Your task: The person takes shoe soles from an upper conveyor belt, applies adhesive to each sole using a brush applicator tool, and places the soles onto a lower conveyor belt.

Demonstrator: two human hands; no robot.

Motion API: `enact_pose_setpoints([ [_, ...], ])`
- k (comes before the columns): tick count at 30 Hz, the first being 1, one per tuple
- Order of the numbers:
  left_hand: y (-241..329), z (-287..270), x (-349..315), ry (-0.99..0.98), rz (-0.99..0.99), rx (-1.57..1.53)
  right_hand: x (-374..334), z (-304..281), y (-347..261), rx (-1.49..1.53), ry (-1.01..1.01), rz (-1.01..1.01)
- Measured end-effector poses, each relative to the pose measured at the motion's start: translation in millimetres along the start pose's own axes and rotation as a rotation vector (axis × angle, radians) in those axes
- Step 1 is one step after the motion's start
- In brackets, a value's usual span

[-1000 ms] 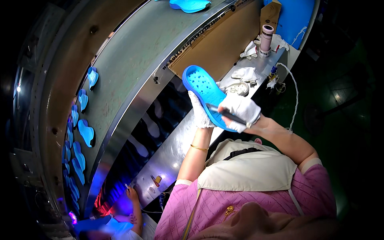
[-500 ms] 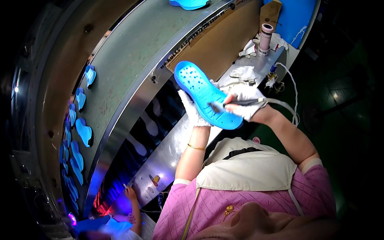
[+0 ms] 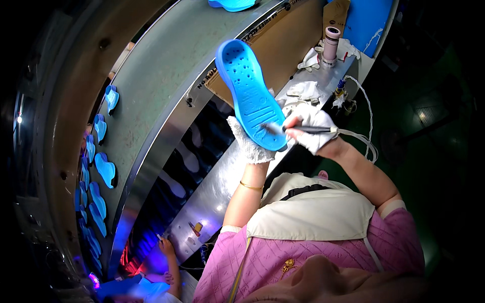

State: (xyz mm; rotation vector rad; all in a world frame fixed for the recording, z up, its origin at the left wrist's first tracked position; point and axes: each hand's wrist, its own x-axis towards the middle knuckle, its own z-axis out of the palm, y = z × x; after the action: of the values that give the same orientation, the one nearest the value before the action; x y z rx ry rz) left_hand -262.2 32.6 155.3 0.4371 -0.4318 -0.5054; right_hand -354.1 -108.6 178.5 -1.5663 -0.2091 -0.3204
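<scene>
A blue shoe sole [image 3: 247,91] is held up in front of me, its dotted end pointing up and away. My left hand [image 3: 248,144], in a white knit glove, grips the sole from below along its left and lower edge. My right hand [image 3: 314,129], in a white glove with bare fingertips, holds a dark-handled brush [image 3: 309,130] with a pale tube [image 3: 359,137] running from its back end. The brush's bristles touch or hover just over the sole's inner face near its lower end; motion blurs them.
A curved conveyor belt [image 3: 151,91] on the left carries several blue soles [image 3: 105,170]. A metal shelf [image 3: 204,199] beside it holds white gloves [image 3: 304,91] and a pink bottle [image 3: 331,44]. White insole-shaped pieces [image 3: 188,156] sit below the belt. Another person's arm [image 3: 170,260] shows at lower left.
The sole has turned more upright and its dotted end has risen. The brush tip now lies closer to the lower end. Soles on the belt have shifted slightly.
</scene>
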Motion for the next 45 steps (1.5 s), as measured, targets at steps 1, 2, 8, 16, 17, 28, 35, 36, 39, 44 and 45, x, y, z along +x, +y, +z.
enact_pose_setpoints([
  [1,1,1,1,0.040,0.009,-0.011,0,-4,4,-0.036,0.029,-0.048],
  [2,1,-1,2,0.040,0.012,-0.008,0,0,6,-0.033,0.027,-0.050],
  [8,11,-9,6,-0.005,-0.043,-0.137,-4,19,3,-0.118,-0.135,-0.231],
  [16,20,-5,7,0.033,-0.056,-0.132,-9,14,8,-0.089,-0.144,-0.187],
  [17,21,-6,8,0.013,-0.055,-0.111,-9,13,7,0.080,-0.166,-0.062],
  [28,38,-3,13,-0.035,-0.170,-0.145,-21,0,13,0.230,-0.216,0.139],
  [35,41,-13,22,0.087,-0.314,0.068,11,4,1,-0.404,-0.086,-0.541],
  [36,41,-11,25,0.101,-0.367,0.063,9,2,5,-0.379,-0.121,-0.509],
  [39,47,-22,30,0.136,-0.398,0.078,7,5,8,-0.308,-0.215,-0.428],
  [44,50,-12,32,0.237,-0.489,0.173,8,0,12,-0.275,-0.410,-0.339],
  [45,52,-11,33,0.234,-0.508,0.228,12,-6,12,-0.284,-0.463,-0.311],
])
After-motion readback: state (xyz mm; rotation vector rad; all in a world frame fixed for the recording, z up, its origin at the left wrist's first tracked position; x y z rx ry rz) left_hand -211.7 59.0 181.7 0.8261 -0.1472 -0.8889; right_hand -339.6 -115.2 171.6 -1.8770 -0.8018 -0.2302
